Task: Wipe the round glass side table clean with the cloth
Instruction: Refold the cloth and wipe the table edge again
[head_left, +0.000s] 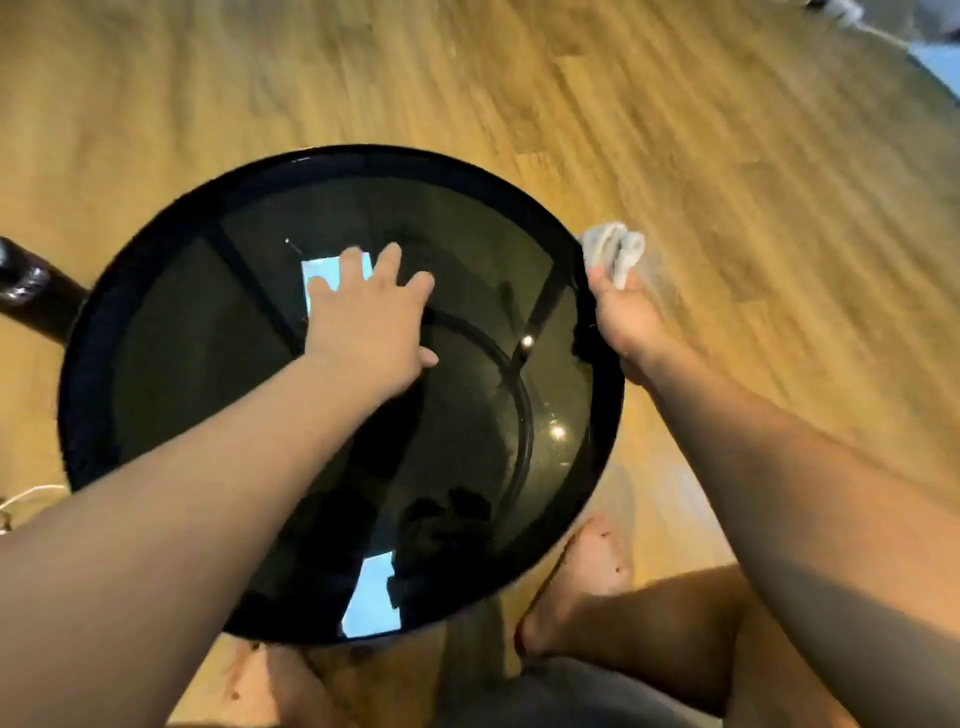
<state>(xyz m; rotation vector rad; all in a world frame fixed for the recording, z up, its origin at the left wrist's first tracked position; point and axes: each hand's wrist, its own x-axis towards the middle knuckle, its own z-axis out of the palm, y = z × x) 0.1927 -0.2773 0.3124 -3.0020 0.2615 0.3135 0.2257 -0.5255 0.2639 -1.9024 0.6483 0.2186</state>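
Your right hand (626, 322) has the cloth (615, 252). Its fingers are curled round the lower end of the white bundle, which pokes out past them on the far side, bunched up with no clear long axis. That hand sits at the right rim of the round glass surface (171, 364), towards the far side of the edge. The cloth is either touching the rim or just off it; the blur does not let you tell which.

Nearly all the glass lies to the left and near side of the cloth. Your left hand (369, 322) is spread flat on the middle of the glass, fingers (388, 260) wide and straight, holding nothing, and it seems to be steadying the top.

Mind this relation: a stroke from the rim leftward across the centre runs straight into the planted left hand. By my judgement, the cloth hand is best placed to take the right half first, and the left hand has to shift before you can wipe the centre.
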